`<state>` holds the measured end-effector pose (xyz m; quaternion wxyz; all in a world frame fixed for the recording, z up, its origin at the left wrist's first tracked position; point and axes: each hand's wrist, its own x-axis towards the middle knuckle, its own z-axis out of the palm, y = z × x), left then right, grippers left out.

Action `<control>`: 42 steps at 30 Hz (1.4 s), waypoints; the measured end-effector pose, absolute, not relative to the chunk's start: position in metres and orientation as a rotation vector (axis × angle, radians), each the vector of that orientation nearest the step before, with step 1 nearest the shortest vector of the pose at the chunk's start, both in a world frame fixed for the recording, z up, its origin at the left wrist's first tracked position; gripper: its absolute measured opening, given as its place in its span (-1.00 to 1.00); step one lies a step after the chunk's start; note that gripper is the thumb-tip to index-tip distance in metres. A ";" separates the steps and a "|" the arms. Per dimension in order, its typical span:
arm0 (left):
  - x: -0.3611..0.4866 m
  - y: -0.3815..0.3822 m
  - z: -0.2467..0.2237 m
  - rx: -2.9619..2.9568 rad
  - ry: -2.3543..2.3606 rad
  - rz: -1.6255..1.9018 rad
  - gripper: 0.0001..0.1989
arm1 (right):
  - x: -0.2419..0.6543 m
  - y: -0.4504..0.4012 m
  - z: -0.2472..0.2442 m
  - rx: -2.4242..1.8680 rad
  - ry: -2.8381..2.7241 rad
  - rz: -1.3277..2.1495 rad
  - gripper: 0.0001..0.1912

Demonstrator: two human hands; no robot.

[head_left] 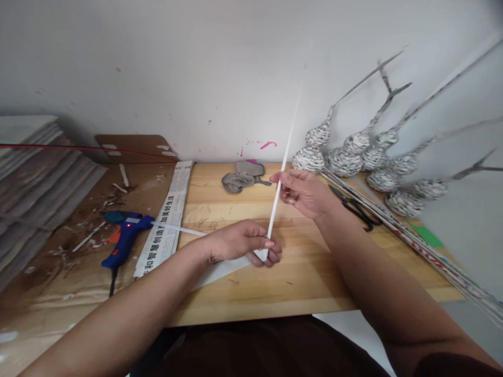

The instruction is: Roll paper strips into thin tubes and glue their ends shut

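Two hands, apart from each other, pinch one slim, straight white stick (274, 210): the left hand (251, 245) at its lower end, the right hand (303, 191) higher. One blue plastic glue gun (128, 235) lies left of the left hand; one pair of dark metal scissors (348, 201), right of the right hand. Beyond them sit crumpled grey cloth (248, 168) and, farther right, five rough, woven gourd shapes (343, 161).
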<state>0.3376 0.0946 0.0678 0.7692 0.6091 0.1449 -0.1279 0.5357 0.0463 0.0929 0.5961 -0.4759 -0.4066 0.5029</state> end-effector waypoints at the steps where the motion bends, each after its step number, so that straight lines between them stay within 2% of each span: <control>1: 0.338 0.094 0.068 1.325 0.314 -0.280 -0.70 | 0.535 0.047 0.093 -1.112 -0.910 1.130 -0.68; 8: 0.338 0.096 0.068 1.332 0.307 -0.284 -0.69 | 0.535 0.045 0.094 -1.129 -0.987 1.253 -0.68; 12: 0.337 0.095 0.069 1.323 0.299 -0.278 -0.71 | 0.535 0.045 0.093 -1.155 -0.937 1.133 -0.68; 17: 0.337 0.096 0.069 1.320 0.309 -0.276 -0.71 | 0.537 0.043 0.094 -1.135 -1.051 1.315 -0.66; 22: 0.336 0.096 0.069 1.313 0.294 -0.283 -0.71 | 0.534 0.044 0.094 -1.155 -0.971 1.205 -0.68; 26: 0.336 0.096 0.071 1.315 0.308 -0.278 -0.70 | 0.533 0.043 0.093 -1.124 -1.026 1.361 -0.67; 31: 0.336 0.095 0.073 1.307 0.325 -0.284 -0.69 | 0.533 0.044 0.093 -1.158 -0.958 1.199 -0.68; 36: 0.336 0.097 0.072 1.314 0.301 -0.260 -0.69 | 0.534 0.043 0.093 -1.142 -1.083 1.361 -0.68; 42: 0.335 0.099 0.069 1.315 0.265 -0.258 -0.71 | 0.533 0.044 0.090 -1.156 -1.075 1.267 -0.67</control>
